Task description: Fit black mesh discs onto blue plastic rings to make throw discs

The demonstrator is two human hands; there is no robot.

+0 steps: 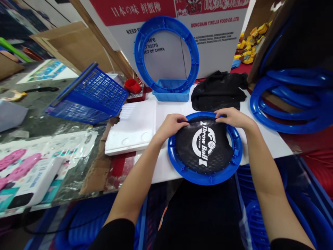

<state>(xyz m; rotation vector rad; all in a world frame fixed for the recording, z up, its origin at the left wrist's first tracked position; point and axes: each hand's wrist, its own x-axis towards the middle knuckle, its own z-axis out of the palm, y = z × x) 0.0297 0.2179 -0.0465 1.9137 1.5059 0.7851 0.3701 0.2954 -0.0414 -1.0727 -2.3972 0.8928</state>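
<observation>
A blue plastic ring (206, 179) lies on the white table edge in front of me. Inside it is a black mesh net (186, 152) with white "Throw Ball" print. The net covers most of the opening, but a gap shows along the right side. My left hand (173, 124) pinches the net's far left edge near the rim. At the far right edge, my right hand (230, 116) has its fingers closed on the same net. Fingertips of both hands are partly hidden against the mesh.
A second blue ring (139, 53) leans upright on a carton behind a small blue tray (171, 96). Black fabric (218, 92) lies to its right. More blue rings (260, 116) pile at right. A blue basket (88, 93) and white foam (130, 135) stand left.
</observation>
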